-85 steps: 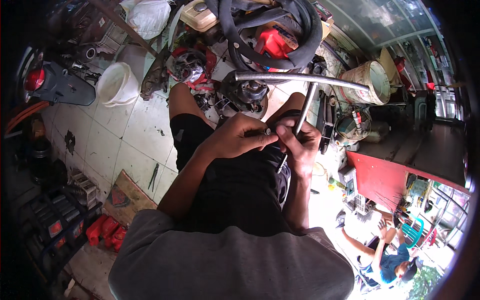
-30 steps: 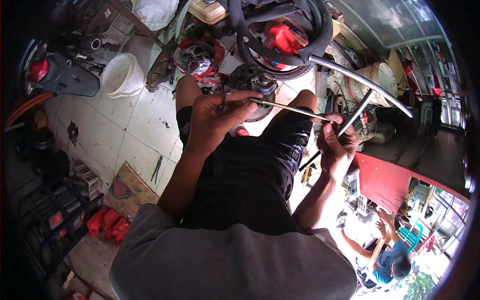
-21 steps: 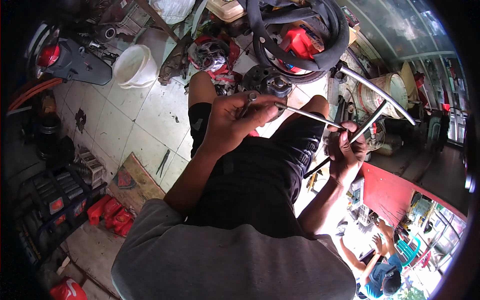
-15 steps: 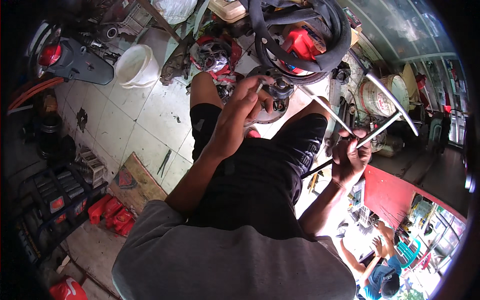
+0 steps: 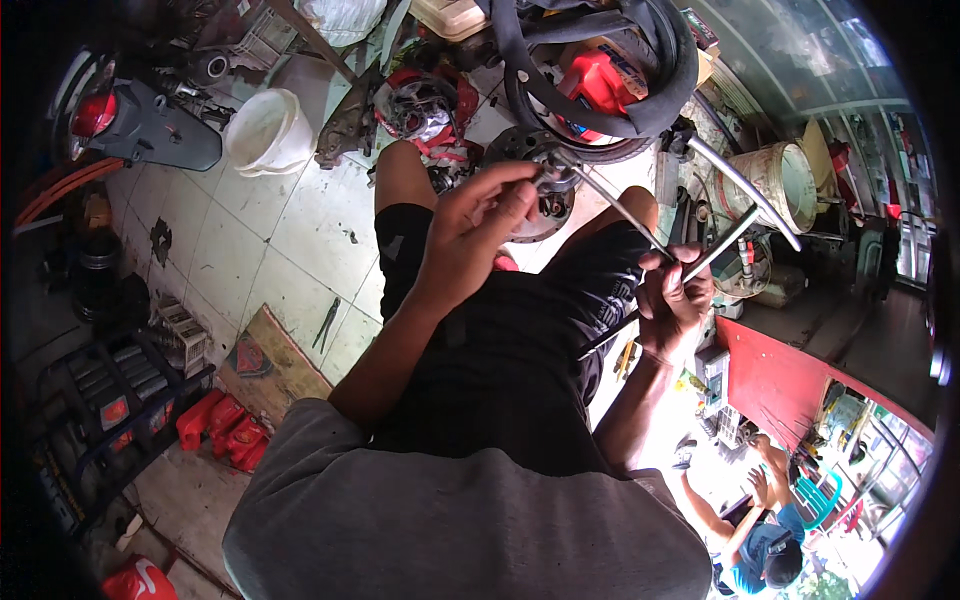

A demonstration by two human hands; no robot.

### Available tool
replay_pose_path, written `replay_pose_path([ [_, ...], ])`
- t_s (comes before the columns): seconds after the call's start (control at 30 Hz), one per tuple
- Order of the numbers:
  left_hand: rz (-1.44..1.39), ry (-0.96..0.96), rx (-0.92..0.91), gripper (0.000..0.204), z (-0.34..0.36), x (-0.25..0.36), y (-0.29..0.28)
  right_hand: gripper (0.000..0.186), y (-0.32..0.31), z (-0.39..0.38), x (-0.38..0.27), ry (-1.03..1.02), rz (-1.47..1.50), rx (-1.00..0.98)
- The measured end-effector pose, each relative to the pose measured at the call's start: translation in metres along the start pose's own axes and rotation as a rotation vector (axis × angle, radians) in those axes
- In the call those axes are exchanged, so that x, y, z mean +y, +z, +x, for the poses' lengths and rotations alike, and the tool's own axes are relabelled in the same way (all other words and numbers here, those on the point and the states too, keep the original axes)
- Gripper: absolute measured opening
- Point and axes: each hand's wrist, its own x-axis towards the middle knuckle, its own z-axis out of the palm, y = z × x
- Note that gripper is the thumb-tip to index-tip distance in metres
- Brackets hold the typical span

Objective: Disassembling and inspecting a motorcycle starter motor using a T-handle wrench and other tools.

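In my right hand (image 5: 676,303) are a steel T-shaped wrench (image 5: 727,243) and a thin metal rod (image 5: 625,215), which slants up toward my left fingertips. My left hand (image 5: 478,225) pinches a small metal piece (image 5: 550,178) by the rod's upper end; whether the two touch I cannot tell. Behind these fingers a round, dark metal part with holes (image 5: 535,220) lies on the floor between my knees, partly hidden.
Coiled black tubing (image 5: 520,95), a red-and-metal assembly (image 5: 425,110) and a white bucket (image 5: 265,135) stand ahead. Red plastic parts (image 5: 225,430) lie lower left; a red panel (image 5: 775,380) is at right. A seated person (image 5: 760,560) works at lower right.
My hands have moved apart, and the thin rod now shows between them. My left hand has shifted forward over the floor part; the T-wrench has moved rightward with my right hand.
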Motion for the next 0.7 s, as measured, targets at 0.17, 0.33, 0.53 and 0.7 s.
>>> replay_pose_path([
  [0.17, -0.083, -0.109, 0.119, 0.028, 0.003, -0.004, 0.004, 0.020, 0.000, 0.000, 0.004, 0.021, 0.140, -0.100],
  [0.33, -0.186, -0.113, -0.041, 0.027, 0.004, -0.008, -0.006, 0.017, 0.008, 0.001, 0.006, 0.034, -0.070, -0.047],
  [0.53, -0.128, -0.155, 0.086, 0.030, 0.007, -0.003, 0.004, 0.016, 0.016, 0.002, 0.006, 0.074, -0.342, -0.110],
  [0.7, -0.480, -0.313, 0.101, 0.026, 0.013, -0.039, -0.005, 0.022, 0.021, 0.005, 0.006, 0.211, -0.449, -0.089],
])
